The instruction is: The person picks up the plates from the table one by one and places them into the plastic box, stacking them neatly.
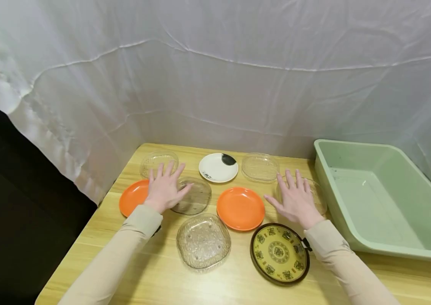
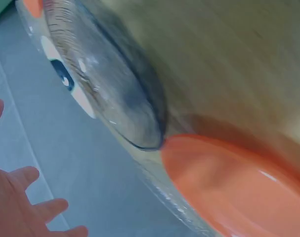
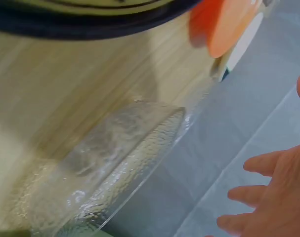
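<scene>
Fingers spread, my left hand [image 1: 165, 188] hovers above the plates at the left, between an orange plate [image 1: 132, 199] and a smoky glass plate [image 1: 196, 197]. My right hand [image 1: 295, 199], also spread, is over a clear glass plate [image 1: 317, 197] that it partly hides. Neither hand holds anything. A second orange plate [image 1: 240, 209] lies between the hands. Nearer the front are a squarish clear glass plate [image 1: 204, 241] and a yellow patterned plate [image 1: 280, 254] with a dark rim. Behind them sits a white plate [image 1: 217, 169] with a black patch.
Two more clear glass plates, one at the back left [image 1: 158, 161] and one at the back middle [image 1: 260, 166], lie near the grey cloth [image 1: 215, 93]. A large green basin [image 1: 333, 199] stands at the right of the wooden table [image 1: 158, 275].
</scene>
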`<action>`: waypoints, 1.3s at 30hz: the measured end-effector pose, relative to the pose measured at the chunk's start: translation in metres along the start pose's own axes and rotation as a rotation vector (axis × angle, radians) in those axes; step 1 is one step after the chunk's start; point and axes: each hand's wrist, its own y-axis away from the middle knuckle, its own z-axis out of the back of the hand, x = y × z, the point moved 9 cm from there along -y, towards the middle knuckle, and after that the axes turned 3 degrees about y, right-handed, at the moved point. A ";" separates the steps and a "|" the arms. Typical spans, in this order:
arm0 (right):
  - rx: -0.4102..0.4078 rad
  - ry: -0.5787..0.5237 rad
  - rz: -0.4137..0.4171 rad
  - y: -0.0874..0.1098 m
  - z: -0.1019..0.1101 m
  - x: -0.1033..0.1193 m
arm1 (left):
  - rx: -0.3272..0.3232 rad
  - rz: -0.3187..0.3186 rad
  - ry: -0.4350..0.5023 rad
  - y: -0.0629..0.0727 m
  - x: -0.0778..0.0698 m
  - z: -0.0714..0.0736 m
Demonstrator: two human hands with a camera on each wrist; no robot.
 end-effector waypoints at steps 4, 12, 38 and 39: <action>-0.014 -0.076 0.030 0.000 0.005 0.005 | -0.036 -0.058 0.053 -0.002 -0.018 0.006; -0.043 -0.323 0.098 0.007 0.016 0.016 | -0.005 -0.161 0.197 -0.010 -0.063 0.006; 0.246 -1.543 -0.253 0.007 -0.033 0.016 | 0.298 -0.033 0.308 -0.044 -0.113 -0.080; 0.248 -1.554 -0.268 0.007 -0.034 0.016 | 0.302 -0.028 0.306 -0.045 -0.113 -0.081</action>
